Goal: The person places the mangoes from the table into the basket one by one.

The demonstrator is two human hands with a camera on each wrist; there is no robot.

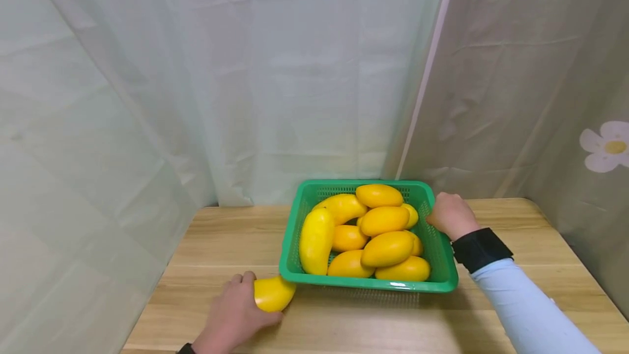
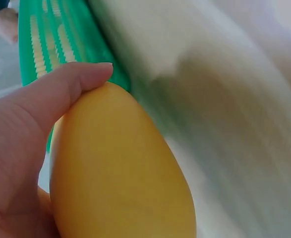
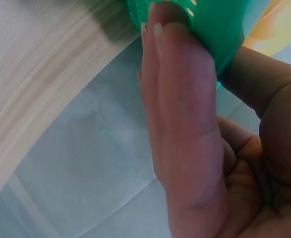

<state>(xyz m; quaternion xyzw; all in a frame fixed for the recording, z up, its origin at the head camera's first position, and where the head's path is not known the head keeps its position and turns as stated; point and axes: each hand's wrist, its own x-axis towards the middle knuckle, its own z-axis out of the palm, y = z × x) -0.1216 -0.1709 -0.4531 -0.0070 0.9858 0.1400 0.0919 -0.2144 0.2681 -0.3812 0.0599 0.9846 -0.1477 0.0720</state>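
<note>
A green plastic basket [image 1: 368,284] holds several yellow mangoes [image 1: 388,249], along with two longer, curved yellow fruits [image 1: 316,240] on its left side. My right hand [image 1: 453,214] grips the basket's right rim; in the right wrist view the fingers [image 3: 190,99] lie along the outside of the wall and the thumb on the inner side. By the basket's front left corner, my left hand [image 1: 241,307] holds another yellow mango [image 1: 273,294]. In the left wrist view the thumb [image 2: 71,82] lies along that mango's side, and the other fingers are mostly hidden.
The wooden table [image 1: 216,250] extends on both sides of the basket. Pale cloth curtains [image 1: 304,81] hang behind the table and at its sides, close to the basket's back edge. A flower print [image 1: 606,146] shows on the right curtain.
</note>
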